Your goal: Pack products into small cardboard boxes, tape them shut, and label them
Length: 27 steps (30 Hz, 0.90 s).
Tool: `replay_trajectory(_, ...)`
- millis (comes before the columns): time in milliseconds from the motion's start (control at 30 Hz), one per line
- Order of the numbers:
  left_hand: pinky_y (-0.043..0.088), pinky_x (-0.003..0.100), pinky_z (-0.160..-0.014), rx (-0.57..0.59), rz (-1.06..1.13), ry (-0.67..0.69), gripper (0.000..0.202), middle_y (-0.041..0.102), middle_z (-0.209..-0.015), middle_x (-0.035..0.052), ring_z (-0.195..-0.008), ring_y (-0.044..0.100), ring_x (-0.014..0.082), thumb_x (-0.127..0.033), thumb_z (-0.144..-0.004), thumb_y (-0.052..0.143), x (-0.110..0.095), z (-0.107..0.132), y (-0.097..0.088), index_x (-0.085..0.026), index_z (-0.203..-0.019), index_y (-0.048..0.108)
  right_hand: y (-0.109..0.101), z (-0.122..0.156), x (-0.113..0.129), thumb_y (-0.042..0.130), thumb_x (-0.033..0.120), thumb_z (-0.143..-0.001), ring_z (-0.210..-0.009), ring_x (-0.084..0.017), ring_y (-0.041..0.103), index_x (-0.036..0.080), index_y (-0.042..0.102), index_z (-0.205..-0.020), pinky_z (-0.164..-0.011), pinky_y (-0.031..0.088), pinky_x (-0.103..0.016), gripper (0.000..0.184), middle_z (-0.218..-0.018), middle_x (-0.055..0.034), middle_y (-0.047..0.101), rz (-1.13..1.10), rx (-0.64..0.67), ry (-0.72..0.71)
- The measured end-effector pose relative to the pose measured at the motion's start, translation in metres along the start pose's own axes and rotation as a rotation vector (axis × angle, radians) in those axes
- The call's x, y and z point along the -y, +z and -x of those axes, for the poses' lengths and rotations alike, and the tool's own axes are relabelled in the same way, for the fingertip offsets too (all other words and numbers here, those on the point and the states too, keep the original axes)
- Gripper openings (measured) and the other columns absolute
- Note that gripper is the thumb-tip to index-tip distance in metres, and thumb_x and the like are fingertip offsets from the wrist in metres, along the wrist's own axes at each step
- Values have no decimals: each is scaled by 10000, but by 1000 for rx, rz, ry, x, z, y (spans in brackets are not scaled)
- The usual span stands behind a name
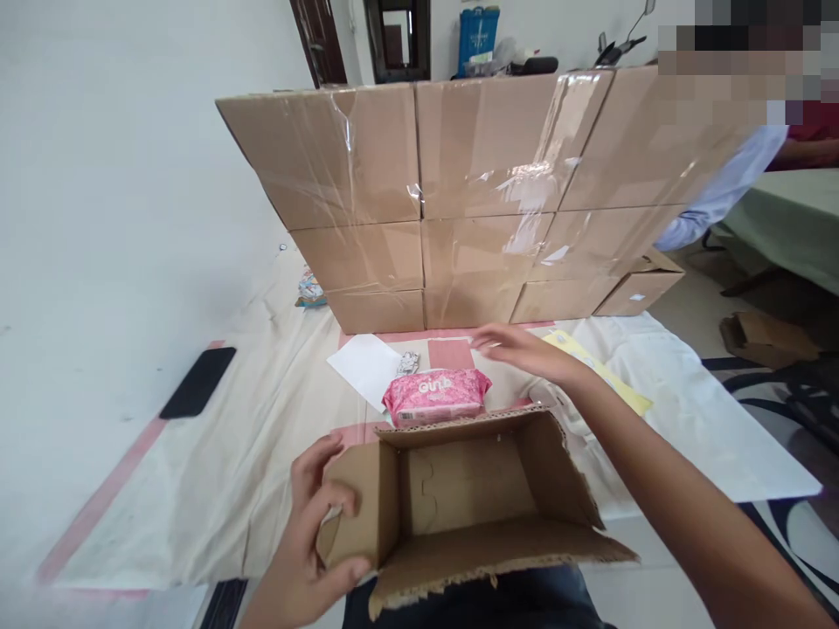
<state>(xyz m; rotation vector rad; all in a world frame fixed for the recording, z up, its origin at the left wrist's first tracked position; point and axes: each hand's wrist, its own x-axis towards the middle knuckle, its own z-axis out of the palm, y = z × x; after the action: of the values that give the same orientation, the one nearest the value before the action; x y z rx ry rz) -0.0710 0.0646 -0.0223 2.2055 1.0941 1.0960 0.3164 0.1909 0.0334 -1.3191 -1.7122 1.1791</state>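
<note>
An open cardboard box [468, 480] with torn, ragged edges is tilted at the near edge of the table, its inside facing me. My left hand [321, 515] grips its left end, fingers and thumb around the outer wall. Beyond the box lies a pink soft pack [436, 396] with white lettering. My right hand [517, 349] hovers above and to the right of this pack, fingers stretched out, holding nothing. A small crumpled silvery piece [408, 362] and a white paper sheet [364, 371] lie behind the pack.
Taped cardboard boxes [485, 192] form a wall across the table's back. A black phone-like slab [198, 382] lies at left, a yellow sheet [603, 371] at right. A blue crinkled packet [310, 288] sits by the wall. Another person's sleeve [721, 192] shows behind the boxes.
</note>
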Motion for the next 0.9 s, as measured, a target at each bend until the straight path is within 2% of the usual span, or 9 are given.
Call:
replay_trajectory(67, 483, 502, -1067, 82, -20, -34, 324, 396, -1519, 156, -1480, 349, 347, -532, -858, 671, -4, 1, -2, -253, -913, 515, 9, -36, 6, 798, 497, -751, -1165, -308, 652, 211, 728, -1105, -1047, 489, -459, 460, -1217, -85, 721, 194, 430, 156)
replay_trajectory(133, 504, 491, -1032, 86, -26, -45, 275, 404, -1516, 163, -1502, 324, 353, -460, -853, 670, -5, 4, -2, -253, -918, 502, 26, -61, 10, 885, 502, -620, -1105, -339, 680, 178, 748, -1058, -1008, 525, -461, 563, -1161, -95, 733, 324, 689, 265)
replay_trajectory(200, 509, 483, -1012, 57, -35, -36, 253, 403, -1514, 159, -1509, 311, 356, -428, -843, 672, -3, 9, 1, -256, -919, 502, 42, -75, 13, 954, 457, -479, -1026, -348, 710, 161, 759, -1003, -942, 567, -459, 632, -1067, -89, 750, 351, 752, 313)
replay_trajectory(267, 511, 487, -990, 30, -35, -48, 255, 403, -1514, 152, -1493, 330, 364, -430, -832, 675, -2, 14, 5, -261, -918, 504, 54, -78, 14, 971, 405, -432, -1051, -353, 712, 175, 759, -1033, -921, 583, -443, 677, -1089, -75, 755, 325, 783, 308)
replay_trajectory(433, 423, 569, -1064, -66, 41, -178, 268, 425, -1484, 139, -1467, 348, 387, -499, -864, 618, -13, 22, 19, -263, -887, 493, 68, -61, 9, 919, 353, -563, -1390, -345, 530, 282, 670, -1317, -1117, 472, -405, 797, -1495, -14, 588, 313, 891, 62)
replay_trajectory(533, 382, 580, -1094, -94, 83, -185, 257, 420, -1491, 139, -1472, 331, 388, -487, -880, 598, -20, 23, 24, -259, -878, 480, 71, -47, 7, 913, 353, -582, -1451, -362, 459, 265, 628, -1391, -1191, 391, -433, 862, -1551, -29, 534, 308, 837, -16)
replay_trajectory(700, 380, 561, -1083, -90, 135, -170, 256, 372, -1555, 121, -1475, 331, 378, -465, -877, 623, -20, 24, 29, -257, -882, 473, 58, -19, -2, 926, 365, -592, -1485, -378, 402, 250, 555, -1478, -1244, 309, -462, 967, -1589, -59, 485, 191, 588, -43)
replay_trajectory(767, 358, 557, -1098, -109, 172, -185, 257, 360, -1565, 113, -1496, 306, 371, -466, -886, 621, -20, 24, 32, -256, -882, 472, 45, -5, -8, 924, 391, -605, -1482, -368, 402, 242, 507, -1512, -1239, 317, -475, 1009, -1600, -82, 466, 138, 404, -29)
replay_trajectory(900, 287, 568, -1154, -165, 225, -166, 240, 415, -1487, 122, -1496, 308, 357, -453, -906, 610, -20, 22, 39, -252, -888, 479, 13, 24, -6, 886, 560, -582, -1347, -378, 550, 204, 497, -1485, -1083, 505, -529, 1045, -1491, -159, 565, -169, -114, 13)
